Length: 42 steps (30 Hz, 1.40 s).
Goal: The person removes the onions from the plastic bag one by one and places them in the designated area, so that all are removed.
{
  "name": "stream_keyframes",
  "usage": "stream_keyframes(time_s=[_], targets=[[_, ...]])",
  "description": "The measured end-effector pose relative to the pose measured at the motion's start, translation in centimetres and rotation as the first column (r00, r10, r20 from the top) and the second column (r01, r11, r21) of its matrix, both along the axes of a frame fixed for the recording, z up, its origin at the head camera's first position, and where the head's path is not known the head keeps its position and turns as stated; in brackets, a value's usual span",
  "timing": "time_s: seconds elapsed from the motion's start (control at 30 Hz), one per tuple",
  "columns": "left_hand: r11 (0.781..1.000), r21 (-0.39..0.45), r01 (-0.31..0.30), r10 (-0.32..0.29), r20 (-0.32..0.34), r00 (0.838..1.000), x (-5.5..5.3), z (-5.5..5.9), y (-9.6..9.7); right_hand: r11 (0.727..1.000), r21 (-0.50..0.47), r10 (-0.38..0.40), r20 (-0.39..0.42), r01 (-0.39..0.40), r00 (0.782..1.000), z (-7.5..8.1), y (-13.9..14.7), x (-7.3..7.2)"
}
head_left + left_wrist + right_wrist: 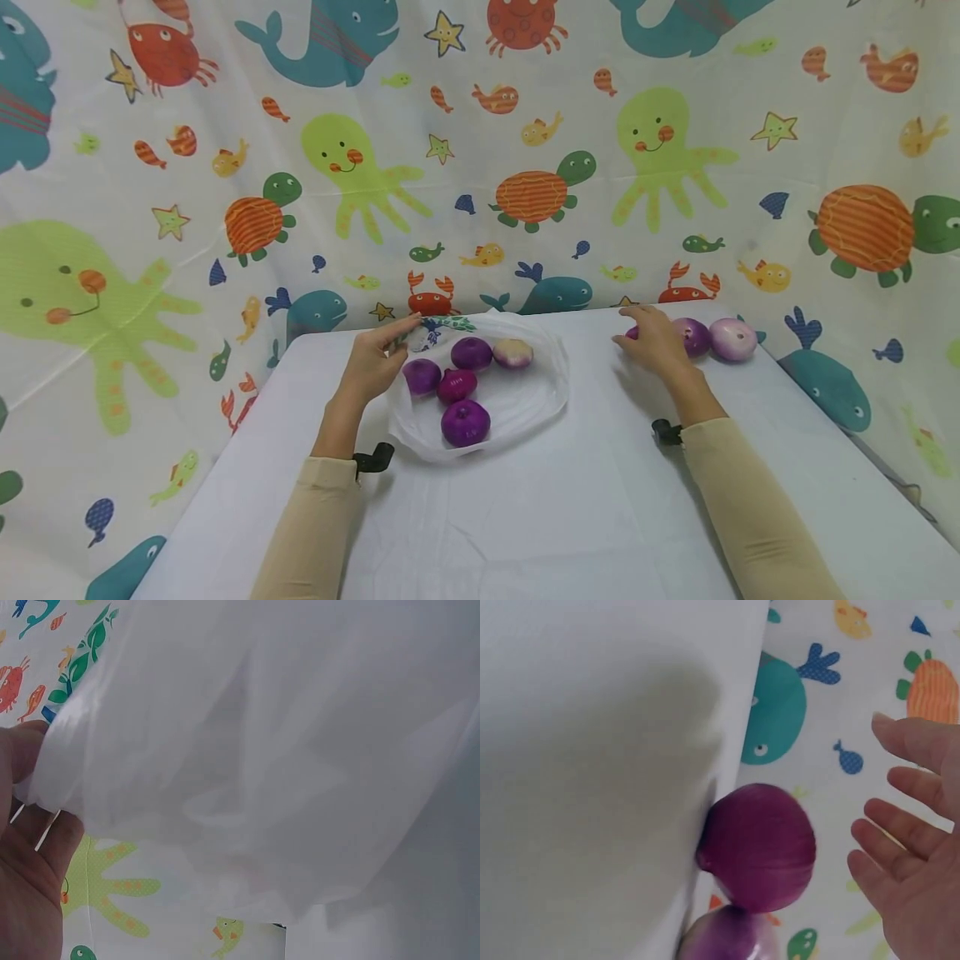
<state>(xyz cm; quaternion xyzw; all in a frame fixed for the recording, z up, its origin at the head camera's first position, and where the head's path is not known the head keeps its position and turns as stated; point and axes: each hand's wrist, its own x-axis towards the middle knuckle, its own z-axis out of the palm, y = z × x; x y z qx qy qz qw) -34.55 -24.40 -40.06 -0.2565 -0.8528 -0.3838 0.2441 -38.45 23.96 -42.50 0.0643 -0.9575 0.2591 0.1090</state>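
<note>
My left hand [372, 358] pinches the edge of a thin white plastic bag [553, 387], holding it up at the left side. In the left wrist view the bag [247, 750] fills most of the picture, caught between thumb and fingers. Inside it lie several red onions [466, 423] and one pale, purple-tinged round vegetable [513, 353]. On the right, my right hand [654, 340] hovers open above a purple onion [632, 332], mostly hidden by it. In the right wrist view its loosely bent fingers [904, 829] are apart from a red onion [761, 847].
Beyond the right hand, a purple onion [694, 337] and a pale pinkish one [734, 340] sit side by side near the table's back right edge. A white cloth covers the table [525, 525]. Behind it hangs a curtain [465, 125] printed with sea animals.
</note>
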Motion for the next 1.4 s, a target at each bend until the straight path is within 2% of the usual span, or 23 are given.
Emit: stream_keyframes(time_s=[0.33, 0.63, 1.0, 1.27, 1.4], targets=[[1.0, 0.002, -0.002, 0.002, 0.006, 1.0, -0.1, 0.0, 0.0, 0.999, 0.015, 0.03, -0.101, -0.028, 0.994, 1.0, -2.1, 0.5], [1.0, 0.0, 0.0, 0.0, 0.004, 1.0, -0.1, -0.1, 0.0, 0.997, -0.013, 0.073, -0.162, -0.076, 0.984, 1.9, -4.0, 1.3], [1.0, 0.004, 0.002, -0.002, 0.008, 1.0, 0.0, -0.1, 0.0, 0.973, 0.01, 0.226, -0.254, -0.231, 0.94, 2.8, -7.4, 2.9], [1.0, 0.007, 0.007, -0.007, 0.004, 1.0, -0.1, -0.2, 0.0, 0.96, 0.038, 0.276, -0.267, -0.276, 0.923, 2.6, -8.9, 3.4], [1.0, 0.007, 0.007, -0.007, 0.006, 1.0, -0.1, -0.1, 0.0, 0.944, 0.06, 0.329, -0.271, -0.325, 0.905, 2.3, -9.8, 3.5]])
